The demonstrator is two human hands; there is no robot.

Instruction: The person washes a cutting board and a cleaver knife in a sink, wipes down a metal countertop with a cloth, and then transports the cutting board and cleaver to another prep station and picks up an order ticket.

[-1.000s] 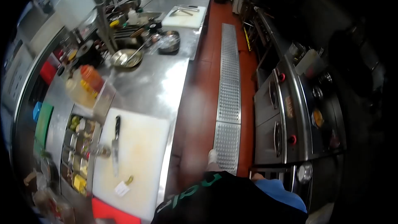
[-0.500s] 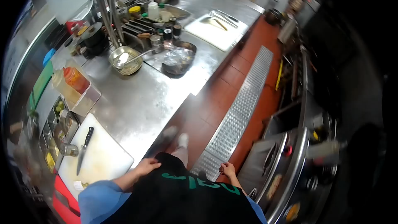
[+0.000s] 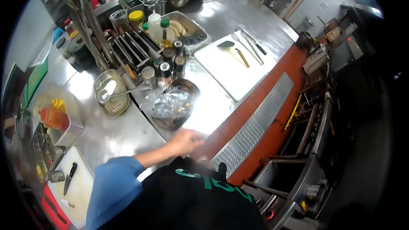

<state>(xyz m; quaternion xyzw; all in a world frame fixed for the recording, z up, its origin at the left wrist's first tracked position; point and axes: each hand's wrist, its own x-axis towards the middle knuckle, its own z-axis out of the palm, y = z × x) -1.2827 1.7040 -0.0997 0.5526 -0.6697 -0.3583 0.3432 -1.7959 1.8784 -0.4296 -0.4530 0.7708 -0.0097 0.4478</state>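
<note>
My left hand point(image 3: 185, 142) reaches over the front edge of the steel counter, its fingers loosely spread with nothing visible in them. Closest to it is a dark oval pan point(image 3: 190, 89) with crumpled clear plastic point(image 3: 171, 102) over its contents; a small gap separates hand and pan. To the left of the pan, a shallow metal dish point(image 3: 120, 107) holds a ladle point(image 3: 103, 95) whose handle extends toward the pan. Several spice grinders point(image 3: 165, 70) stand just behind. My right hand is out of view.
A white cutting board point(image 3: 221, 73) carries a spatula, a whisk and other utensils. At lower left, a knife point(image 3: 68, 183) lies on another board point(image 3: 81, 191). Squeeze bottles point(image 3: 55, 118) stand in a plastic bin point(image 3: 76, 134). A metal floor strip point(image 3: 255, 123) runs beside cooking equipment point(image 3: 298, 174).
The view has moved forward along the counter, bringing the covered pan and utensil board closer. My left hand has swung forward from beside my body; my right hand has left the view.
</note>
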